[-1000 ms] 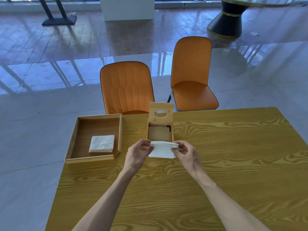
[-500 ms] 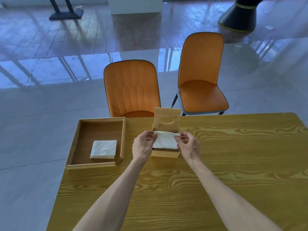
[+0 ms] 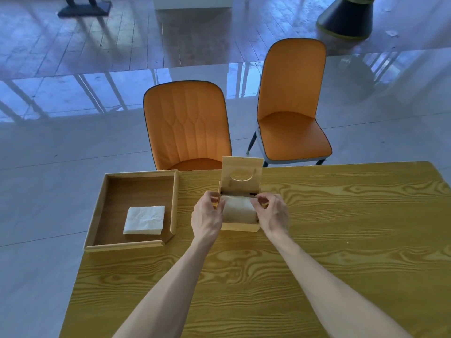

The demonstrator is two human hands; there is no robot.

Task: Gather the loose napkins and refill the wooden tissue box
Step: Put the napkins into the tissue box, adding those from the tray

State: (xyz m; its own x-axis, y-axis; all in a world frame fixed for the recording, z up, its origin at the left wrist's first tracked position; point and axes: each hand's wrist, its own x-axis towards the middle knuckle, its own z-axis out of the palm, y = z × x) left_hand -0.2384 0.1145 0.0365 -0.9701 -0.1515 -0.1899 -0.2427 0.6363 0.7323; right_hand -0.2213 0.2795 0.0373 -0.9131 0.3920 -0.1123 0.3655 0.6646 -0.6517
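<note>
The wooden tissue box point(image 3: 240, 226) stands at the table's far middle, its hinged lid point(image 3: 242, 175) with an oval slot raised upright behind it. A stack of white napkins point(image 3: 239, 209) lies inside the box opening. My left hand point(image 3: 207, 217) pinches the stack's left end and my right hand point(image 3: 272, 214) pinches its right end, both pressed against the box's sides. A second folded pile of white napkins point(image 3: 144, 220) rests in the wooden tray point(image 3: 97, 211) to the left.
The yellow wood-grain table point(image 3: 317, 252) stretches toward me and to the right. Two orange chairs point(image 3: 188, 125) point(image 3: 291, 103) stand beyond the far edge. A shiny tiled floor lies to the left of the table.
Both hands carried the napkin stack away from me, from above the table in front of the box down into the box opening. The view tilted slightly downward.
</note>
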